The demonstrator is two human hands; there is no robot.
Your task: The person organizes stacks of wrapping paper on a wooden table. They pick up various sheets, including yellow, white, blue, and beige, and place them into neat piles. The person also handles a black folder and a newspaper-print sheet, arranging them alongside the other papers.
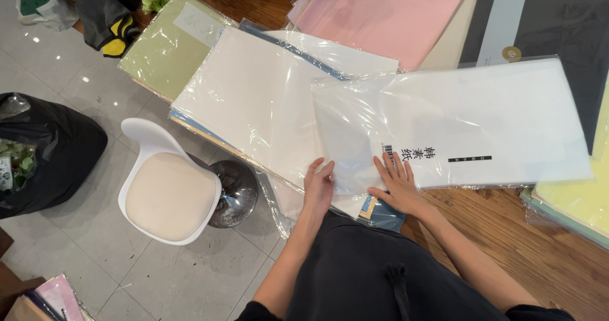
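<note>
A clear plastic pack of white paper lies across the wooden table, overlapping another wrapped white pack to its left. My left hand rests at the near corner of the left pack, fingers curled on the plastic edge. My right hand lies flat, fingers spread, on the near left corner of the top pack beside its printed label. Neither hand lifts anything.
More wrapped paper packs surround these: green at far left, pink at the back, pale yellow at right, dark sheets behind. A white swivel chair and a black rubbish bag stand on the tiled floor at left.
</note>
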